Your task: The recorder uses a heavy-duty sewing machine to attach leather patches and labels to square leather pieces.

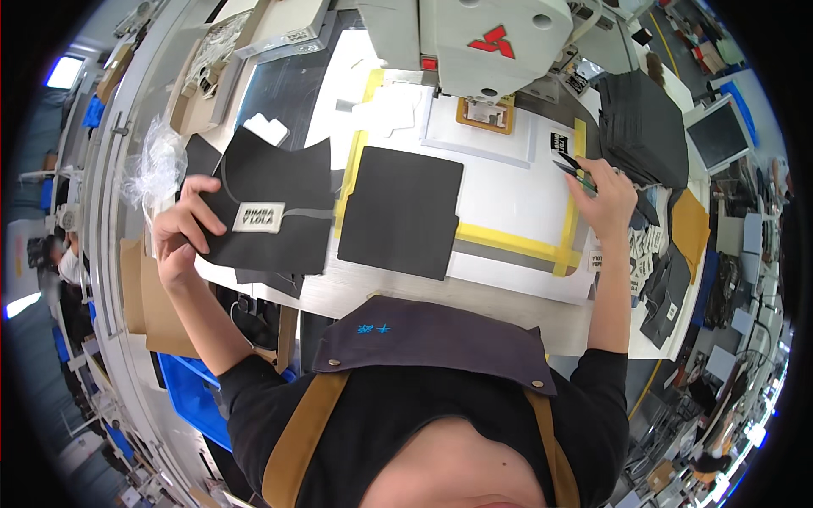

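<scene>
My left hand (182, 233) grips the left edge of a dark fabric panel (288, 245) with a white printed label (258, 217) and a grey strip across it, at the left of the worktable. My right hand (603, 195) holds a slim dark tool (577, 172), probably tweezers, with its tip at a small black-and-white label (559, 146) by the yellow tape. Between my hands a square dark panel (398, 212) lies flat on a white board (517, 195) edged with yellow tape (508, 234).
A grey machine head (474, 42) stands over an orange plate (487, 110). At right are a dark stack (644, 127), scattered labels (648, 254) and a monitor (718, 135). Crumpled plastic (152, 161) and open boxes (203, 76) sit at left. A co-worker (68, 262) is far left.
</scene>
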